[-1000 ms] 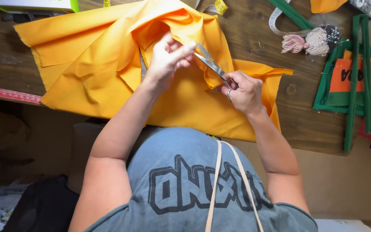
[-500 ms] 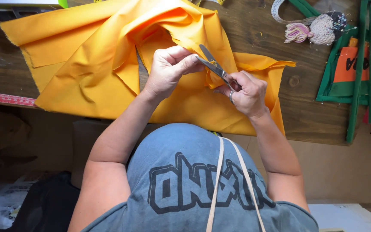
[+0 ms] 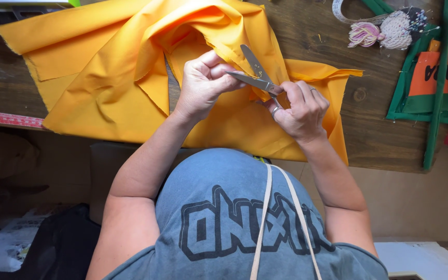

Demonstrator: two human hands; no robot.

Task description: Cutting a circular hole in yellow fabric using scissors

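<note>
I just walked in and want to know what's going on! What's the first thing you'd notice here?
The big orange cloth grabs the eye first, spread in folds over the wooden table. In the middle, the right hand holds open metal scissors at the cloth's edge, while the left hand pinches the fabric beside the blades. At the far right lie a green and orange bag and a pincushion full of pins.

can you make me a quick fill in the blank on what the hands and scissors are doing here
1. The right hand holds a pair of ____ with the blades apart.
2. The left hand pinches an edge of the ____ fabric.
3. The fabric lies on a ____ worktable.
4. The pin cushion sits to the ____ of the fabric.

Missing words: scissors; orange; wooden; right
</note>
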